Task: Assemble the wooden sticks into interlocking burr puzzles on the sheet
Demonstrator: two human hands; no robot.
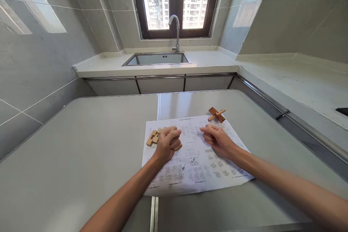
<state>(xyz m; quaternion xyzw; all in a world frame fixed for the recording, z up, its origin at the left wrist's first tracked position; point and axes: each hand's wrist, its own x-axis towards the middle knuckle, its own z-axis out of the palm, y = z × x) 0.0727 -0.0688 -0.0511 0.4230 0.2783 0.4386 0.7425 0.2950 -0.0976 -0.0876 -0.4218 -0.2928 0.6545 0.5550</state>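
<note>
Noted first the table (95, 152), stretching off at nine o'clock of the printed paper (190, 146). Found light wooden blocks (153, 137) at the paper's ten o'clock, partly hidden behind the left hand (170, 141). Could not tell touching from merely close there. Saw that hand curled into a fist with thumb uppermost; could not rule out something small tucked inside. Saw rows of small diagrams across the paper, spread flat. Found the right hand (216, 137) at two o'clock, likewise curled narrow, apparently gripping nothing, though impossible to confirm. Saw darker wooden pieces (216, 114) crossed at one o'clock, by the far edge, just beyond that fist. Judged the step in hand a waiting one, with neither wooden set gripped. Judged any pick-up to call first for uncurling, then reaching toward ten o'clock for the blocks or one o'clock for the crossed pieces.
</note>
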